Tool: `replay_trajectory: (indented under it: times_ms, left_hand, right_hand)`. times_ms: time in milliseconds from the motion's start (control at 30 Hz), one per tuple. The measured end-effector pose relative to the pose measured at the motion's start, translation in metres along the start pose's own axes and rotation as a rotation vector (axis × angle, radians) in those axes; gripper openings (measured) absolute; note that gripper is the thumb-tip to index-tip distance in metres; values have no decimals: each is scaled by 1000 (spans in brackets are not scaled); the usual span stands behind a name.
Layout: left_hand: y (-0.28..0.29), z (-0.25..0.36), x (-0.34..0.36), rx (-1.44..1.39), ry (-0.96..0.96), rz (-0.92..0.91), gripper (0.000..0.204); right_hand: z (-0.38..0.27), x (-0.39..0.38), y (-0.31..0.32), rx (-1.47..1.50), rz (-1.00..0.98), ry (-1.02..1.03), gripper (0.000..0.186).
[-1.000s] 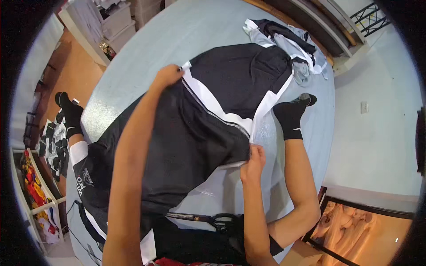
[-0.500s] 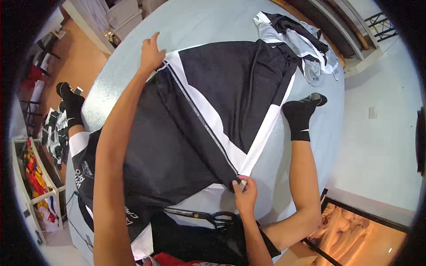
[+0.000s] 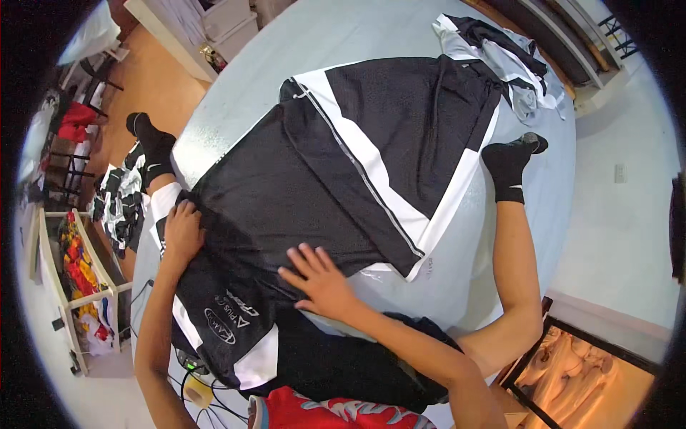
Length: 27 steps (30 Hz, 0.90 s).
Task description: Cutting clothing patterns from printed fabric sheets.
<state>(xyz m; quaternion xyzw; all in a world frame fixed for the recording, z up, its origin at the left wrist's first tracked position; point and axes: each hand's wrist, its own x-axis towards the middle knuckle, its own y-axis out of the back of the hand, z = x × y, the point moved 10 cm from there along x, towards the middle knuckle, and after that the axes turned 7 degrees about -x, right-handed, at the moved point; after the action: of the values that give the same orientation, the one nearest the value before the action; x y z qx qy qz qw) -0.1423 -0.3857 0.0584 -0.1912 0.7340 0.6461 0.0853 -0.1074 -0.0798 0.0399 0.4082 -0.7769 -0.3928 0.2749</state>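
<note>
A large black and white jersey-like garment (image 3: 279, 179) lies spread over the pale table. Along its white diagonal panel runs a narrow grey-and-black strip (image 3: 350, 154). My left hand (image 3: 184, 232) rests on the garment's left edge beside a white section, its fingers a little bent and apart. Flat on the black cloth near the middle is my right hand (image 3: 321, 284), fingers spread, with nothing in it. Lettering and logos mark the garment's near part, close to a white corner (image 3: 256, 360).
Crumpled black, white and grey cloth (image 3: 500, 61) lies at the table's far right. My legs in black socks (image 3: 511, 161) stretch along both sides. Cables and a yellow round object (image 3: 198, 392) sit at the near left. A bin of colourful cloth (image 3: 82, 286) stands left of the table.
My left hand has left the far corner and come back to the garment's left edge. My right hand has released the near corner and moved left, opening flat. The scissors no longer show.
</note>
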Motion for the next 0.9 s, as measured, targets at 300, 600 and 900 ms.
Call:
replay_trajectory:
  times_ms: [300, 600, 900]
  left_hand:
    - [17, -142, -104, -143, 187, 171, 12]
    - [71, -112, -95, 89, 231, 394, 35]
    - [87, 48, 196, -628, 62, 683, 57]
  right_hand:
    - [-124, 10, -39, 271, -15, 48, 49]
    - [-167, 41, 30, 648, -122, 354, 70]
    - [208, -84, 154, -201, 747, -1018, 33]
